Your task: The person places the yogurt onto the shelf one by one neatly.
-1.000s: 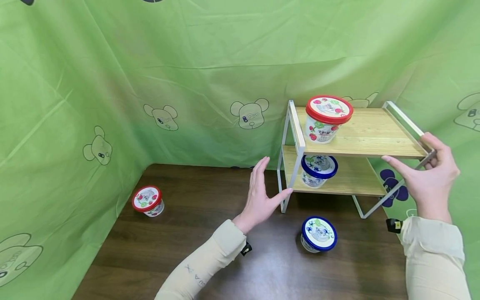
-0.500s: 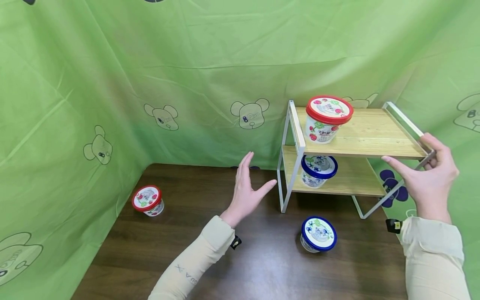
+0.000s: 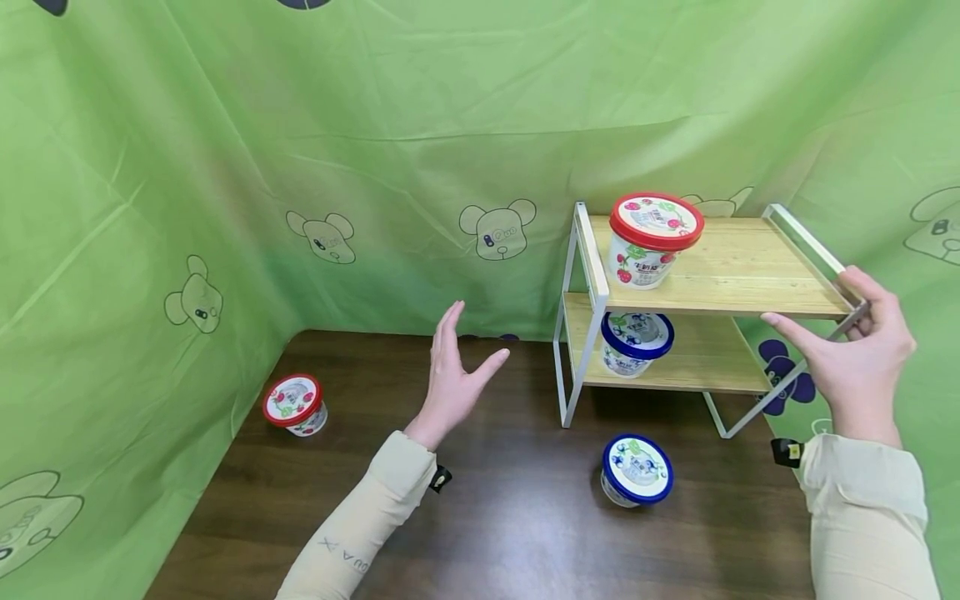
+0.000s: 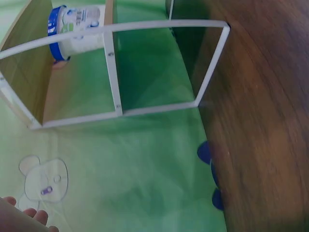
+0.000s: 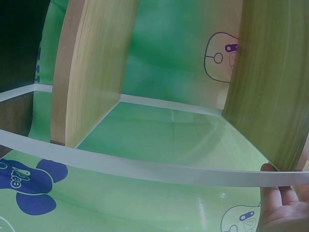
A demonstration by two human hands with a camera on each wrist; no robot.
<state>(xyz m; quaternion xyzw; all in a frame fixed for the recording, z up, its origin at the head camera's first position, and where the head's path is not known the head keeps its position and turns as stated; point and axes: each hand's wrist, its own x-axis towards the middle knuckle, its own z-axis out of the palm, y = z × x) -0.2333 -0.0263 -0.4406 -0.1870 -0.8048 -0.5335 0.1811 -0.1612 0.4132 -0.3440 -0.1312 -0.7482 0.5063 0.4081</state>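
In the head view my left hand (image 3: 452,387) is over the table, left of the rack, with fingers straight and thumb spread; it holds nothing. My right hand (image 3: 862,358) grips the upper front right corner of a two-tier shelf rack (image 3: 750,258) with wooden boards and a white metal frame. In the right wrist view its fingers (image 5: 273,195) curl at the frame. A red-lidded tub (image 3: 651,242) with a strawberry print stands at the left of the top board. Beneath it, a blue-lidded tub (image 3: 636,343) with a blueberry print sits on the lower board.
Another blue-lidded tub (image 3: 637,471) stands on the dark wooden table (image 3: 525,533) in front of the rack. At the table's far left is a second red-lidded tub (image 3: 296,405). Green printed cloth (image 3: 405,167) hangs behind and at both sides.
My left hand has moved left, away from the rack's left side, with its fingers still spread. The right hand stays at the rack's corner, and the tubs have not moved.
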